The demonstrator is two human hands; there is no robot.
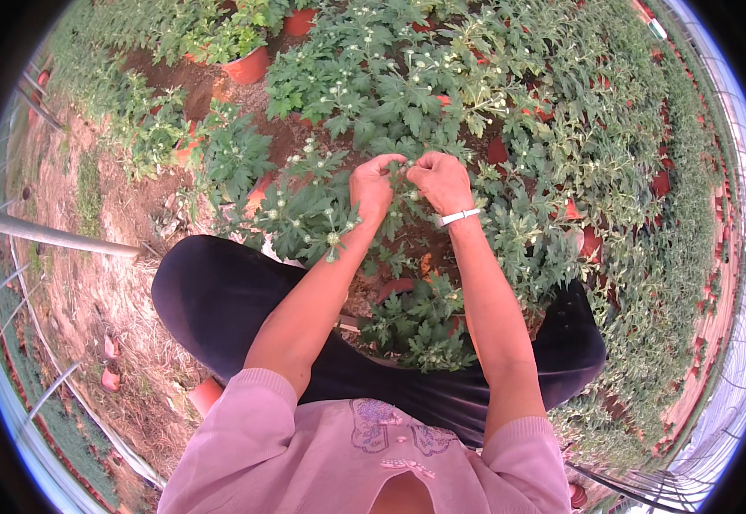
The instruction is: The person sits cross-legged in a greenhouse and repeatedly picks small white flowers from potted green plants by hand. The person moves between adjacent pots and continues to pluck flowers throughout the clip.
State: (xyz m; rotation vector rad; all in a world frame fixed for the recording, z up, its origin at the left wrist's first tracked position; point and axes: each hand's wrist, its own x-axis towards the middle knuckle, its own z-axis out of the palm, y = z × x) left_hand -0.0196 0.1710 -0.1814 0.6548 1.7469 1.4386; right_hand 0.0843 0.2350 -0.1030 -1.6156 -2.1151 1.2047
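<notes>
My left hand (373, 186) and my right hand (442, 182), which has a white band (458, 218) at the wrist, meet over a budding chrysanthemum plant (405, 209). Thumb and forefinger of each hand pinch at the tip of a shoot among small pale green buds. The exact spot between the right fingertips is hidden by the curled fingers. Beside my left forearm, leafy stems with round buds (333, 238) lean outward. Between my forearms grows a lower chrysanthemum plant (421, 321), close to my lap.
Dense rows of potted chrysanthemums (604, 128) spread ahead and to the right. An orange plastic pot (248, 66) holds a plant at upper left. A pole (58, 232) reaches in from the left over dry soil (135, 308). My bent knee (212, 295) in dark trousers is beside the plants.
</notes>
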